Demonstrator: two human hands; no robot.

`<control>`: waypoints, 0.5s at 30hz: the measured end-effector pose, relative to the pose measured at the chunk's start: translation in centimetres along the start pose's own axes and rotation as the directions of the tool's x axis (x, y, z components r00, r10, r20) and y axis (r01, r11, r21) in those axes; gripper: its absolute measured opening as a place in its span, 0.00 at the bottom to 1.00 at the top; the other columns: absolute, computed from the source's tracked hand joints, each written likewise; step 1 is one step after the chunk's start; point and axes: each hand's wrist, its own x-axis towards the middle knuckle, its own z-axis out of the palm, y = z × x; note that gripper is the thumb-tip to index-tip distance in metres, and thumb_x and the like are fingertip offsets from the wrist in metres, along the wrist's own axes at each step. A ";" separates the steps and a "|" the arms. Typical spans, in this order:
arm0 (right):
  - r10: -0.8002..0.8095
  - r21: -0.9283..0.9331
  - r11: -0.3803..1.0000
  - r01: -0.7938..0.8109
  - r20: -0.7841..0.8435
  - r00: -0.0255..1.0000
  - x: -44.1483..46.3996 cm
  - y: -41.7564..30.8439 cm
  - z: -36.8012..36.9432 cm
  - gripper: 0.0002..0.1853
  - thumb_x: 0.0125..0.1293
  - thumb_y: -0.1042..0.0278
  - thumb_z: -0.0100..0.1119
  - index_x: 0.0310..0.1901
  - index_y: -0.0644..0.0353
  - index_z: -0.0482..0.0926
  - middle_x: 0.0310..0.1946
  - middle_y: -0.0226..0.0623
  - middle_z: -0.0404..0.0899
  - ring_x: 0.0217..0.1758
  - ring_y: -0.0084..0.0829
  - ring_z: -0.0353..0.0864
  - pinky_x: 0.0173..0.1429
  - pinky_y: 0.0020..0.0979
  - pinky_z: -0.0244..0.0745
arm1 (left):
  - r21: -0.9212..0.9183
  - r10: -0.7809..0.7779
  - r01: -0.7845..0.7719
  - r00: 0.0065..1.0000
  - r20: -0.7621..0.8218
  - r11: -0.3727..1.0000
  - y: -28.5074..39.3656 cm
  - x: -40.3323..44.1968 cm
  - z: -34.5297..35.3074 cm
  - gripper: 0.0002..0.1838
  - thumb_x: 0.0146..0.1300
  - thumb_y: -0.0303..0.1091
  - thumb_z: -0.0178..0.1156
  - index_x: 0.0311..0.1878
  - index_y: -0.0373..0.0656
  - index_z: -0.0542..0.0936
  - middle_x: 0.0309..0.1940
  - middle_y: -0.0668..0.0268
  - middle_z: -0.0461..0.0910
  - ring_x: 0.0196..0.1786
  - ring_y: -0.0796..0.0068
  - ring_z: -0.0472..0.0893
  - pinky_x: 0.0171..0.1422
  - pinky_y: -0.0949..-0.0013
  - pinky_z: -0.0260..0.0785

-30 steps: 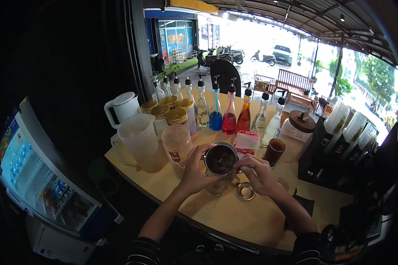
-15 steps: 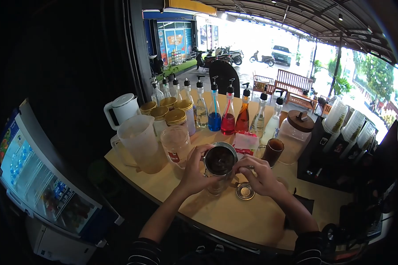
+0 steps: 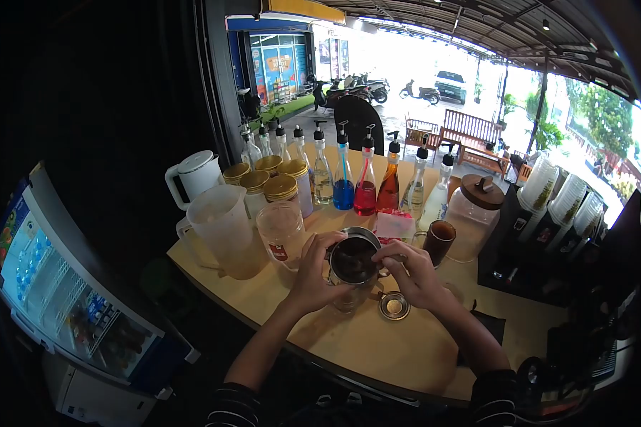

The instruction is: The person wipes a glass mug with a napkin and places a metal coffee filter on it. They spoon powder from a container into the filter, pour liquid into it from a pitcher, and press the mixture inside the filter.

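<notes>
the left hand is gripping the left side of the metal cup, which is sitting above a clear glass vessel on the counter. the right hand is bringing its fingertips together at the cup's right rim; what they are pinching is not showing clearly. caution: if the left grip is slackening or the right hand is pressing unevenly, the cup could be tilting and spilling anything inside toward the round metal lid, which is lying nearby.
</notes>
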 end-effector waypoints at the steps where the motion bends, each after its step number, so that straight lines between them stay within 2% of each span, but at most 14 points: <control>1: 0.001 0.002 1.000 -0.001 0.000 1.000 0.0 0.1 0.0 0.07 0.68 0.77 0.47 0.41 0.66 0.76 0.34 0.40 0.78 0.38 0.30 0.82 0.43 0.29 0.75 | 0.018 0.006 -0.006 1.000 -0.002 1.000 0.2 0.1 -0.1 0.45 0.36 0.36 0.80 0.60 0.44 0.66 0.56 0.62 0.68 0.59 0.67 0.71 0.60 0.65 0.65; 3: -0.026 -0.001 1.000 0.026 0.077 0.997 0.1 0.5 0.0 0.05 0.67 0.76 0.50 0.41 0.65 0.75 0.33 0.41 0.78 0.37 0.35 0.80 0.44 0.34 0.73 | 0.038 0.014 -0.014 1.000 -0.003 0.999 0.3 0.1 -0.3 0.45 0.37 0.36 0.80 0.60 0.44 0.66 0.55 0.62 0.68 0.59 0.66 0.71 0.60 0.65 0.65; 4: -0.026 -0.001 1.000 0.026 0.076 0.997 0.1 0.4 -0.1 0.05 0.67 0.76 0.50 0.41 0.65 0.75 0.33 0.41 0.78 0.37 0.35 0.80 0.44 0.34 0.73 | 0.000 -0.005 0.005 1.000 -0.010 1.000 0.3 0.0 -0.3 0.44 0.36 0.35 0.78 0.60 0.45 0.66 0.55 0.61 0.69 0.60 0.62 0.70 0.61 0.62 0.65; 5: 0.042 0.048 0.998 -0.045 0.062 0.997 0.1 0.2 -0.3 0.05 0.67 0.76 0.50 0.41 0.65 0.75 0.33 0.41 0.77 0.36 0.34 0.80 0.43 0.34 0.73 | -0.039 -0.025 0.025 1.000 -0.019 0.999 0.3 0.0 -0.4 0.44 0.36 0.34 0.77 0.60 0.45 0.66 0.55 0.60 0.69 0.60 0.58 0.69 0.62 0.59 0.64; 6: 0.111 0.098 0.989 -0.115 0.052 0.992 0.1 0.1 -0.4 0.06 0.67 0.75 0.50 0.40 0.65 0.75 0.33 0.41 0.77 0.35 0.32 0.80 0.42 0.33 0.73 | -0.039 -0.027 0.026 0.999 -0.020 0.999 0.1 0.0 -0.5 0.44 0.36 0.34 0.77 0.60 0.45 0.66 0.55 0.60 0.69 0.60 0.58 0.69 0.62 0.59 0.64; 7: 0.111 0.098 0.988 -0.116 0.055 0.992 0.2 0.4 -0.3 0.06 0.67 0.75 0.50 0.40 0.65 0.75 0.33 0.41 0.77 0.35 0.32 0.80 0.42 0.33 0.73 | -0.019 -0.007 0.007 1.000 -0.012 1.000 0.0 0.0 -0.6 0.44 0.36 0.34 0.78 0.60 0.44 0.66 0.55 0.61 0.68 0.59 0.62 0.70 0.60 0.62 0.65; 8: 0.021 0.052 0.998 -0.025 0.069 0.997 0.3 0.7 -0.1 0.06 0.67 0.75 0.50 0.40 0.65 0.75 0.32 0.40 0.77 0.34 0.31 0.80 0.41 0.32 0.73 | 0.000 0.012 -0.012 1.000 -0.004 1.000 -0.1 0.0 -0.7 0.45 0.36 0.34 0.79 0.60 0.44 0.66 0.55 0.61 0.67 0.59 0.66 0.71 0.58 0.66 0.67; 9: -0.069 0.008 0.998 0.068 0.084 0.994 0.5 1.0 0.0 0.06 0.67 0.74 0.49 0.40 0.65 0.75 0.32 0.39 0.77 0.33 0.29 0.81 0.40 0.31 0.73 | 0.001 0.013 -0.013 1.000 -0.004 1.000 -0.1 0.0 -0.7 0.45 0.36 0.34 0.79 0.60 0.44 0.66 0.55 0.61 0.67 0.59 0.66 0.71 0.58 0.66 0.67; 10: -0.069 0.007 0.998 0.069 0.082 0.994 0.5 0.9 -0.2 0.06 0.67 0.74 0.49 0.40 0.65 0.75 0.32 0.39 0.77 0.33 0.29 0.81 0.40 0.31 0.73 | -0.005 0.006 -0.006 1.000 -0.003 1.000 -0.2 0.0 -0.7 0.44 0.36 0.34 0.79 0.60 0.44 0.66 0.56 0.61 0.67 0.59 0.66 0.71 0.58 0.66 0.67; 12: 0.020 0.003 1.000 -0.020 0.118 0.993 0.5 0.7 -0.8 0.06 0.67 0.75 0.49 0.41 0.65 0.76 0.31 0.38 0.77 0.34 0.29 0.81 0.41 0.31 0.73 | -0.012 0.001 -0.001 1.000 0.000 1.000 -0.2 0.0 -0.7 0.44 0.36 0.33 0.79 0.60 0.44 0.66 0.56 0.61 0.67 0.59 0.66 0.71 0.58 0.66 0.67; 15: 0.040 0.005 0.999 -0.041 0.119 0.992 0.7 0.2 -1.0 0.07 0.68 0.74 0.49 0.42 0.65 0.76 0.31 0.39 0.78 0.35 0.30 0.81 0.42 0.31 0.74 | -0.020 0.008 -0.008 1.000 -0.005 1.000 -0.3 0.0 -0.9 0.44 0.36 0.32 0.78 0.60 0.44 0.67 0.56 0.61 0.67 0.59 0.66 0.71 0.59 0.66 0.67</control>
